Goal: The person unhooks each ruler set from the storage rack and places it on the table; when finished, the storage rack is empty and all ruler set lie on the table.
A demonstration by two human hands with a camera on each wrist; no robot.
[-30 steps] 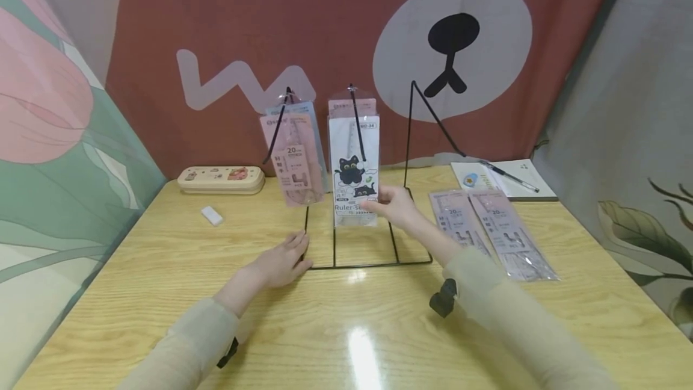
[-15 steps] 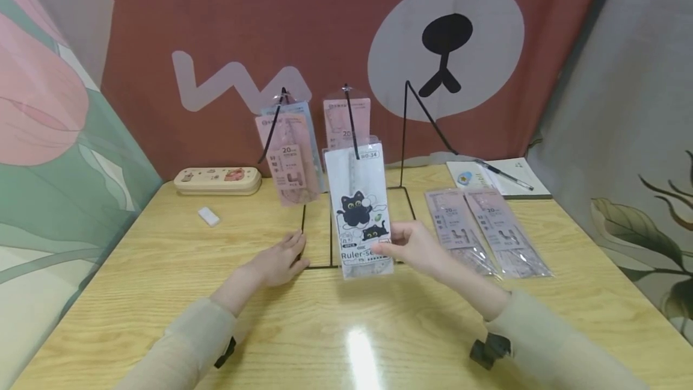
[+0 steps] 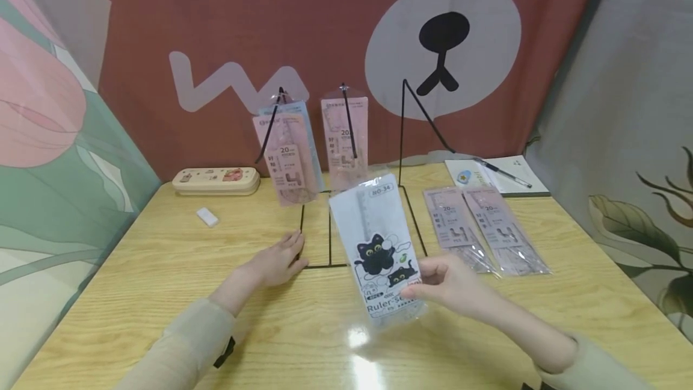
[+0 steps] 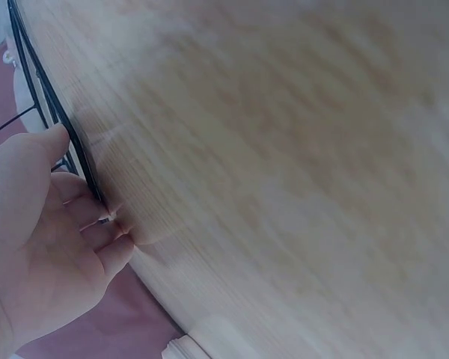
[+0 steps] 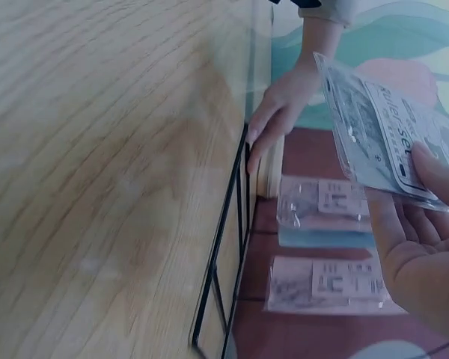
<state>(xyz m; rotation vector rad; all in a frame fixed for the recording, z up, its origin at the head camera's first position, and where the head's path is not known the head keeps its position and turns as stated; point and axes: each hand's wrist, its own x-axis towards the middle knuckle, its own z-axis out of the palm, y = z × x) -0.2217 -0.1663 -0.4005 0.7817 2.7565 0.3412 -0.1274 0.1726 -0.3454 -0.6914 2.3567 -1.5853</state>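
Observation:
My right hand (image 3: 457,287) pinches a clear packet of rulers (image 3: 379,251) by its lower right edge, thumb across the front. The packet has a white card with black cats and "Ruler-se..." lettering, and it tilts in front of the black wire display rack (image 3: 330,239). At the rack's front left corner my left hand (image 3: 273,263) holds the base wire, fingers and thumb on either side of it, as the left wrist view shows. A pink ruler packet (image 3: 344,137) hangs on the middle hook. On the left hook hang a pink packet (image 3: 287,161) and a blue one behind it.
Two pink ruler packets (image 3: 457,230) lie right of the rack. Behind them is a white notebook (image 3: 514,167) with a pen (image 3: 503,173) on it. A cream pencil case (image 3: 216,180) and a white eraser (image 3: 207,216) lie at the left. The right hook (image 3: 428,116) is bare.
My right hand has drawn the cat packet off the middle hook, toward me and down to the right, tilting it. The pink packet behind now shows. My left hand has stayed at the rack's corner.

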